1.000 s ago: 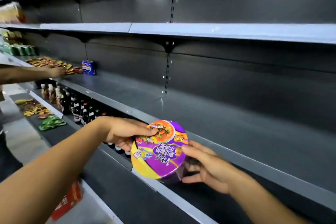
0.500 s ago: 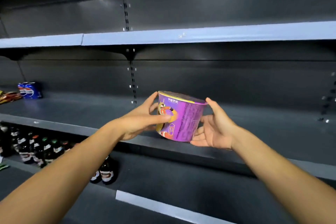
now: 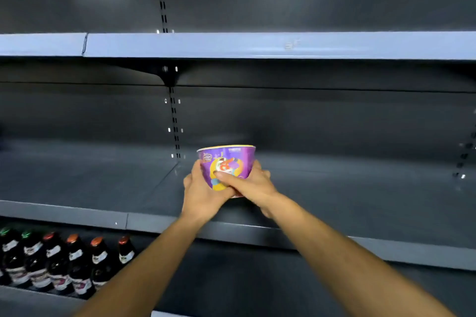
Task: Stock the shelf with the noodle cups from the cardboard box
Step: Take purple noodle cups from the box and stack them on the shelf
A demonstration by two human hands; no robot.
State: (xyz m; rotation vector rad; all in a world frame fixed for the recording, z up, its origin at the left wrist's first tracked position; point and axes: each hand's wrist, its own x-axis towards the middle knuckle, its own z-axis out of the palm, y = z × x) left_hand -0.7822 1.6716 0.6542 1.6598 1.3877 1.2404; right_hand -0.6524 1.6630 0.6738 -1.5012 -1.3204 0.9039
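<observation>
Over the middle shelf, both hands grasp one round purple noodle cup with a yellow rim and printed wrapper point(image 3: 226, 166). The left hand point(image 3: 199, 194) cups its lower left side; the right hand point(image 3: 251, 184) wraps the lower right, thumb laid across the front label. The cup is upright, mouth wider than base, held between the palms just above or on the grey metal shelf board point(image 3: 360, 203); contact with the board cannot be confirmed, as the hands hide the base.

Judgement: the placing step is in hand. The next move calls for seating the base flat on the board, then releasing both grips without tipping the cup.

Containers: the cup's lid is sealed, contents not visible. The cardboard box is not in view. The grey shelf above point(image 3: 257, 45) shows only its front edge. On the lower tier at left stands a row of dark glass bottles with red, orange and green caps point(image 3: 64, 262), capped and apparently full.
</observation>
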